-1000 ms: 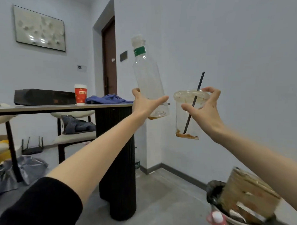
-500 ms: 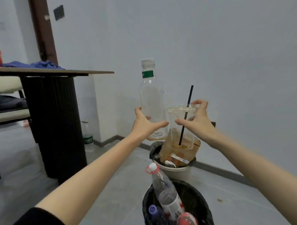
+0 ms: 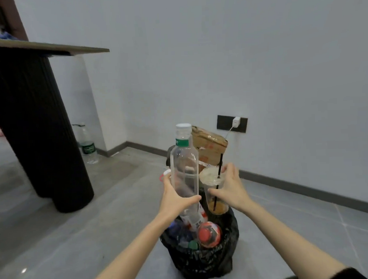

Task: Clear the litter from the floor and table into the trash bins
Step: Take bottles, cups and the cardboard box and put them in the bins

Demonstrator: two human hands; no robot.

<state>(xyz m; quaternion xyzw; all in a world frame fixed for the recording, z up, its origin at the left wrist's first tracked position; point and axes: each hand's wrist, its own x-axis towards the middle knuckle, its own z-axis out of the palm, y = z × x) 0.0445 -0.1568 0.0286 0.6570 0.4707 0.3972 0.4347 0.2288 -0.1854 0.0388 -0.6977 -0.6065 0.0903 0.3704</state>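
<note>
Above black-lined trash bin [image 3: 204, 261], we hold two items upright: left hand [image 3: 177, 199] wraps clear plastic bottle [image 3: 185, 168] near base, right hand [image 3: 230, 190] grips plastic cup [image 3: 214, 192] at rim, straw [image 3: 220, 165] inside. Bin mouth lies straight below both hands; release should drop them in.

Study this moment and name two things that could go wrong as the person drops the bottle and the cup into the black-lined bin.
1. The cup in the right hand holds brown dregs at its bottom. If it tips before it is over the bin, it could leak onto the floor.
2. The bin looks crowded with bottles, so the tall bottle in the left hand might bounce or roll out.
</note>
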